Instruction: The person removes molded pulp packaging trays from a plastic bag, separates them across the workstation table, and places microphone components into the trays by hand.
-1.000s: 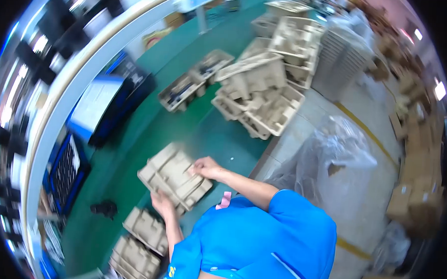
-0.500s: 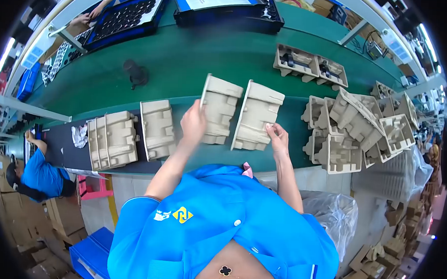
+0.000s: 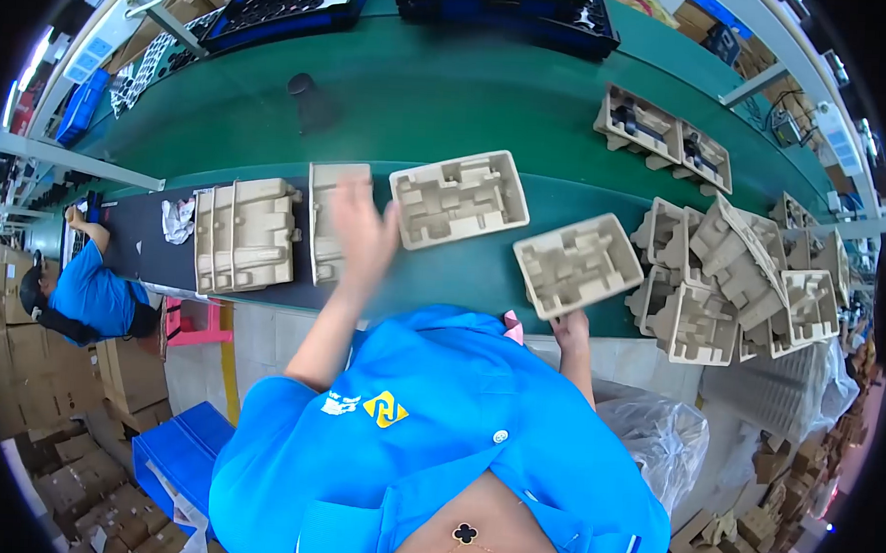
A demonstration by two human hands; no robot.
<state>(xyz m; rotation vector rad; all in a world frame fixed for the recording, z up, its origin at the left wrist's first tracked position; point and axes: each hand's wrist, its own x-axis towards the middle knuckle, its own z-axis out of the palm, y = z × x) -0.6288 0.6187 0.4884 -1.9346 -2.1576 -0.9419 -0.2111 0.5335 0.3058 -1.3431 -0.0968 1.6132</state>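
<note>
My left hand [image 3: 364,235], blurred by motion, has its fingers apart and holds nothing; it is over an underside-up pulp tray [image 3: 325,254]. Just right of it, a beige pulp tray [image 3: 459,200] lies with its compartments facing up. My right hand [image 3: 571,330] grips the lower edge of another compartment-up tray [image 3: 577,266], its fingers partly hidden beneath. Both of these trays look empty. Farther left, ribbed underside-up trays [image 3: 245,236] sit on the dark mat.
Several pulp trays [image 3: 703,322] are piled at right. Two joined trays [image 3: 639,125] hold black parts on the green surface. A dark object [image 3: 310,103] stands at the back, near blue-black bins [image 3: 509,8]. A person in blue [image 3: 96,291] is at far left.
The two middle trays have turned from underside up to compartments up and lie farther apart. My left hand has let go and moved left; my right hand is under its tray's lower edge.
</note>
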